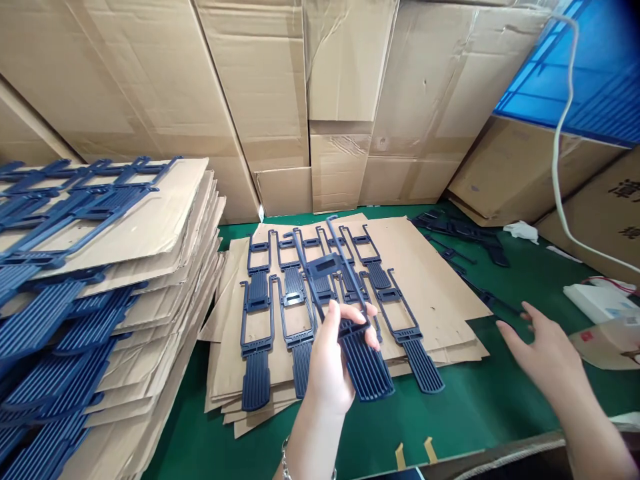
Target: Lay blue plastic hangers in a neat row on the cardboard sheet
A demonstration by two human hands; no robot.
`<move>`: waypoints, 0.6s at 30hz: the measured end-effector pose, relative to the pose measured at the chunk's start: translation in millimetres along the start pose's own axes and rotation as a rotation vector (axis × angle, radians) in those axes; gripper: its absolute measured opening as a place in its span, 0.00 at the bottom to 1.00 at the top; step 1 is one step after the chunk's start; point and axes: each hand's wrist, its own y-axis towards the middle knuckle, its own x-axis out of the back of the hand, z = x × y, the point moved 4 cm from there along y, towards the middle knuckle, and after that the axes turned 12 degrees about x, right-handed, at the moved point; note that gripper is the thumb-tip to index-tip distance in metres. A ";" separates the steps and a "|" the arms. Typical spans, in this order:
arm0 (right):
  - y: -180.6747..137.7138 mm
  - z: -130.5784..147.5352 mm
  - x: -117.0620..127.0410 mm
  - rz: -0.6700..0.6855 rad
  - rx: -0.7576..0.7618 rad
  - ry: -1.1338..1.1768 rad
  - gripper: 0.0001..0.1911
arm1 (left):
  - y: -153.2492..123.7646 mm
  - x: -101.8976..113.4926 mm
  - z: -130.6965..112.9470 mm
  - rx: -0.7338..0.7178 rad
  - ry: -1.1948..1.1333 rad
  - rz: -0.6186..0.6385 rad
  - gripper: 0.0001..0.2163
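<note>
In my left hand [334, 360] is a dark blue plastic frame part [367, 367], with an open frame on top and a ribbed paddle-like end below. My fingers wrap round its middle, and it is held tilted above the cardboard sheets [440, 300]. Similar blue parts [257, 313] lie in two rows on the top sheet, some hidden behind the held one. Off to the right, my right hand [547, 347] hovers over the green table with fingers apart and nothing in them. Close to its fingertips lies another thin blue part [493, 299].
At the left rises a tall stack of cardboard sheets [170, 247] layered with blue parts [95, 213]. Cardboard boxes [270, 80] wall off the back. A heap of dark parts [460, 230], a white cable [557, 160] and a white packet [597, 303] are at the right.
</note>
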 end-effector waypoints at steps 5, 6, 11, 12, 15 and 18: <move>41.2 -44.3 -42.2 0.212 0.045 -0.098 0.34 | 2.4 6.4 -6.9 -0.066 -0.061 -0.142 0.15; 43.5 -47.2 -46.0 0.207 0.045 -0.098 0.33 | 2.7 7.2 -6.9 -0.069 -0.065 -0.153 0.15; 39.6 -42.5 -38.3 0.191 0.047 -0.114 0.30 | 4.5 7.3 -3.7 -0.034 -0.046 -0.147 0.15; 37.5 -40.5 -33.3 0.187 0.036 -0.101 0.32 | 4.7 7.2 -3.1 -0.031 -0.038 -0.150 0.15; 32.9 -40.8 -15.1 0.135 -0.044 -0.103 0.37 | 5.4 7.4 -1.9 -0.025 -0.032 -0.165 0.15; 36.6 -55.5 3.2 0.018 -0.059 -0.192 0.33 | 6.4 7.2 -1.6 -0.022 -0.038 -0.170 0.14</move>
